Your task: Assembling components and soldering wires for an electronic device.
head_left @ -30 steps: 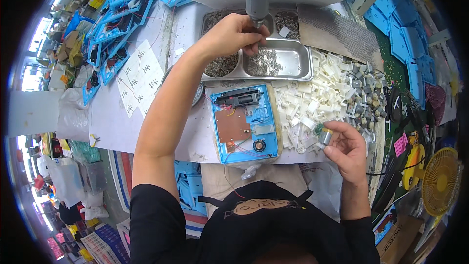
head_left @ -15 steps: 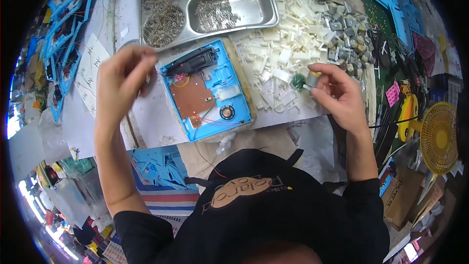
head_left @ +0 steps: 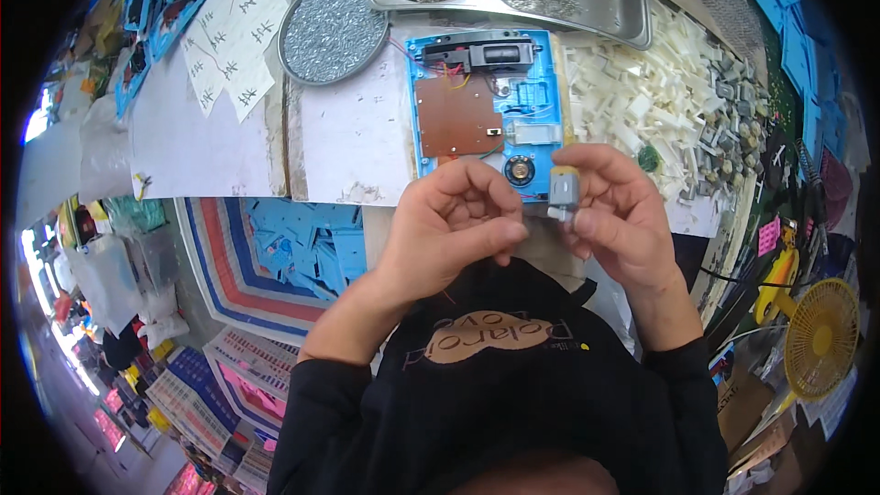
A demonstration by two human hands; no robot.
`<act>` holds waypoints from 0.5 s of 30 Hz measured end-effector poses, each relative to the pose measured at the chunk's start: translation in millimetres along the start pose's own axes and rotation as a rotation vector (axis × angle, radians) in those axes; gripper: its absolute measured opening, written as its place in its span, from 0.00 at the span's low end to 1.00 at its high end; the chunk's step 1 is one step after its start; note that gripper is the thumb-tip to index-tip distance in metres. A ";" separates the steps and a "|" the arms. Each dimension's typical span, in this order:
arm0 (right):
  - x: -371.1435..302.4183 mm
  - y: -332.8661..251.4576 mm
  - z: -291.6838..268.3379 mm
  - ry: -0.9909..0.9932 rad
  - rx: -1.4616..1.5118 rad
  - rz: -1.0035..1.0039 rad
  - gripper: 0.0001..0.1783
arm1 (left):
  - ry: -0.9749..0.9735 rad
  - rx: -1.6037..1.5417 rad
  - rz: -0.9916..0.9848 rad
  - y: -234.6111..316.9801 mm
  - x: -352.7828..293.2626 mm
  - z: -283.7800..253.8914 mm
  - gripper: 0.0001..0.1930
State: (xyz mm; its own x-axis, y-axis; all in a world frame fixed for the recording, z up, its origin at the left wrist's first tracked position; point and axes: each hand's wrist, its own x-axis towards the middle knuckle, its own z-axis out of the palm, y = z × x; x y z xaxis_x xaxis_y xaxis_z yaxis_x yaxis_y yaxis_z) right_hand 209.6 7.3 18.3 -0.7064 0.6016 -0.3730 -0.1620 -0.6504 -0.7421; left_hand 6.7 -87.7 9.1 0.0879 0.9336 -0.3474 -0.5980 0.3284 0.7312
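Note:
My right hand [head_left: 632,229] holds a small grey motor [head_left: 565,191] with a yellow end cap between thumb and fingers, by the casing's near right corner. Close by on the left is my left hand [head_left: 445,229], its thumb and fingers drawn together; whatever they hold, if anything, I cannot make out. Beyond both hands a blue plastic casing [head_left: 550,96] lies on the table. Inside it are a brown circuit board [head_left: 454,119], a round speaker [head_left: 520,170], a black part [head_left: 481,55] and thin wires. The left hand's fingers cover part of its near edge.
Right of the casing spread white plastic parts [head_left: 632,96] and more motors [head_left: 747,110]. A metal tray [head_left: 632,23] and a round dish of small metal pieces [head_left: 333,29] stand behind. A striped bag [head_left: 220,261] with blue parts sits below left; a yellow fan [head_left: 822,339], right.
My left hand has come from the casing's left side to its near edge, beside the right hand. The motor has moved nearer to me. The view has shifted, showing the round dish.

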 end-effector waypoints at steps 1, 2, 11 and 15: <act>0.7 1.6 2.8 -0.026 0.032 0.020 0.29 | 0.008 0.013 0.061 -4.1 -0.6 -1.5 0.11; 1.3 3.2 4.8 -0.050 0.064 0.040 0.29 | 0.001 0.195 0.193 -5.6 -1.9 -3.1 0.12; -5.9 24.6 3.1 -0.164 0.275 0.137 0.29 | -0.091 0.698 0.772 -12.0 3.1 -11.1 0.17; -7.3 21.8 10.1 -0.134 0.315 0.199 0.28 | -0.038 0.712 0.808 -14.3 3.2 -7.6 0.16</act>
State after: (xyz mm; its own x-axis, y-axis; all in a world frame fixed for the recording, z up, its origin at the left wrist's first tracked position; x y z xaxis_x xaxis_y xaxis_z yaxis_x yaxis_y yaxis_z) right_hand 204.3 -15.9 10.5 -0.8254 0.3975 -0.4010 -0.2019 -0.8710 -0.4478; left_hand 9.4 -90.5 -6.9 -0.0934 0.9111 0.4014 0.1096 -0.3913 0.9137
